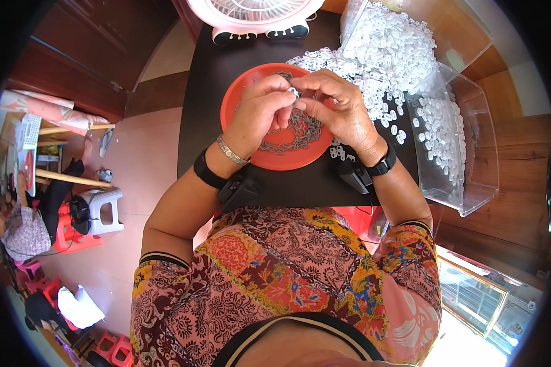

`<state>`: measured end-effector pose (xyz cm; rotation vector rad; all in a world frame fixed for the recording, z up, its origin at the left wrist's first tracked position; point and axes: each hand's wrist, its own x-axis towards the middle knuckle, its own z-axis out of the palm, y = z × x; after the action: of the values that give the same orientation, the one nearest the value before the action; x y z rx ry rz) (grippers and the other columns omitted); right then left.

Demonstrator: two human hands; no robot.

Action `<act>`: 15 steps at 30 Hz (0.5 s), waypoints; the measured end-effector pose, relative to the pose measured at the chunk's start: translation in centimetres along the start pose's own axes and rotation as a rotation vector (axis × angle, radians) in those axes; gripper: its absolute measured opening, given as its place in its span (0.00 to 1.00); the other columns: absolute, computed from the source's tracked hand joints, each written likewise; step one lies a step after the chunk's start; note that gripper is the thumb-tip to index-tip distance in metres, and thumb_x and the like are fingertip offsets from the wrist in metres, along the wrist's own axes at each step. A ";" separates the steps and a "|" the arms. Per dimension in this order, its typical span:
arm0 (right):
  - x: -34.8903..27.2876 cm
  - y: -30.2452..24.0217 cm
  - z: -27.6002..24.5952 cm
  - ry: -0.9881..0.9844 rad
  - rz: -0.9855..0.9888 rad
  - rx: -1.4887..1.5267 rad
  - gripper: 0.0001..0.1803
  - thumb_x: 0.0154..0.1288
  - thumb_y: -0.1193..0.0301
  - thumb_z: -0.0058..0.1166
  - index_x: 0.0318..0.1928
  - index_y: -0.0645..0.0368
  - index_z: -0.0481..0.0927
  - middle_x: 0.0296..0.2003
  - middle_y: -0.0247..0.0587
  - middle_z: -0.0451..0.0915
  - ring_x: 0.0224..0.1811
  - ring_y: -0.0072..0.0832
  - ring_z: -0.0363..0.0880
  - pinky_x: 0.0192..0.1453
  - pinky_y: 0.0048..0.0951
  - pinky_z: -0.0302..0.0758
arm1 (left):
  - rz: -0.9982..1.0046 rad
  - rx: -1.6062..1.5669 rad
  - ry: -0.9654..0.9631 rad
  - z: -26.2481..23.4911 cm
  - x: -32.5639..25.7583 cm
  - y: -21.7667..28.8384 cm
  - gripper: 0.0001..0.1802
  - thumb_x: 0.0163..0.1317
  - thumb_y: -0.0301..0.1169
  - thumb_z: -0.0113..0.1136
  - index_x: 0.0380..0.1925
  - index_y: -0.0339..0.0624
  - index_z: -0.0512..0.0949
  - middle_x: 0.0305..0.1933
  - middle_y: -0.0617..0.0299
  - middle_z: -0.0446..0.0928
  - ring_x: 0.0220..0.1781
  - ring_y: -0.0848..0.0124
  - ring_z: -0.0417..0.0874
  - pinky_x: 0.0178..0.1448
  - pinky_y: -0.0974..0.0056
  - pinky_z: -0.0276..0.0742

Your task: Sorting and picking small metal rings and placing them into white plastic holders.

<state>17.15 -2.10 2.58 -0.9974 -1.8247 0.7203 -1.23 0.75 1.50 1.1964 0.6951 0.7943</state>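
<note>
Dark worktop [300,183], frame centre: small white plastic piece [294,92], judged light and slippery, is pinched edgewise between left hand [260,110] and right hand [340,107], fingertips closed, over orange plate [239,98].

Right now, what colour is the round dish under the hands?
Orange-red, the round dish on the dark table; the head view shows it best.

1 head-worn fisheye view looks steeply down, close above both hands [306,107] pinching together over the dark table [208,85].

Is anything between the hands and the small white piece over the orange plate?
Nothing visible: left hand and right hand both pinch the small white plastic piece directly above the round orange plate.
</note>
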 end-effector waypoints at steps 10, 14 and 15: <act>-0.6 1.1 0.9 -0.311 -0.107 -0.697 0.09 0.49 0.74 0.61 0.35 0.57 0.81 0.30 0.38 0.75 0.37 0.37 0.76 0.39 0.35 0.76 | 0.084 -0.066 0.114 -0.1 -0.1 0.4 0.07 0.61 0.32 0.51 0.28 0.41 0.74 0.20 0.67 0.73 0.21 0.79 0.72 0.27 0.75 0.66; -0.5 1.5 0.8 -0.265 -0.109 -0.623 0.09 0.50 0.76 0.59 0.34 0.57 0.80 0.29 0.39 0.76 0.36 0.38 0.77 0.38 0.35 0.76 | 0.074 -0.057 0.119 -0.1 0.0 0.4 0.07 0.61 0.31 0.51 0.28 0.41 0.74 0.20 0.67 0.73 0.21 0.79 0.72 0.27 0.75 0.65; -0.5 1.3 0.7 -0.223 -0.082 -0.552 0.07 0.50 0.76 0.58 0.33 0.57 0.80 0.28 0.38 0.77 0.34 0.38 0.78 0.37 0.36 0.76 | 0.075 -0.057 0.121 -0.1 0.0 0.4 0.07 0.61 0.31 0.51 0.28 0.41 0.74 0.20 0.67 0.73 0.21 0.79 0.72 0.27 0.75 0.65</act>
<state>17.07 -1.90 1.03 -1.2153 -2.3134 0.2821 -1.35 0.84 1.88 1.1347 0.7252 0.9490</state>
